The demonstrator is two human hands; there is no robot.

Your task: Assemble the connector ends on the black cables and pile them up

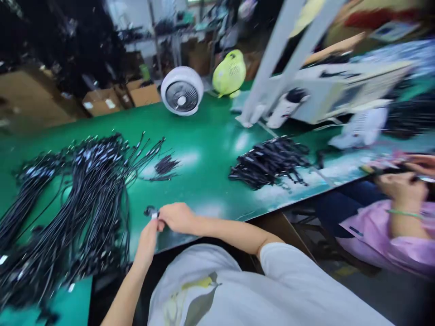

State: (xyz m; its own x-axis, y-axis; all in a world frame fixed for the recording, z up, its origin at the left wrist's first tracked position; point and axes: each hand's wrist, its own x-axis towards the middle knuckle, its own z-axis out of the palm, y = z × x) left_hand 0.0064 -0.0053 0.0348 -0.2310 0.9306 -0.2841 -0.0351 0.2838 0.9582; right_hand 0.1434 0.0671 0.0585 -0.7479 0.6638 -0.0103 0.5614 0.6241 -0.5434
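Note:
Both my hands meet at the near edge of the green table [210, 154]. My left hand [148, 240] and my right hand [176, 217] are closed in a pinch on a small black part with a white tip [151, 212]. Just left of them lies a big bundle of black cables [91, 199] fanned across the table. The part is small and blurred, so I cannot name it more closely.
A second heap of black cables [268, 160] lies to the right. A white fan [182, 90] and a yellow-green fan [229, 73] stand at the back, beside a slanted grey post [272, 59]. A person in a pink sleeve [390, 235] works at the right.

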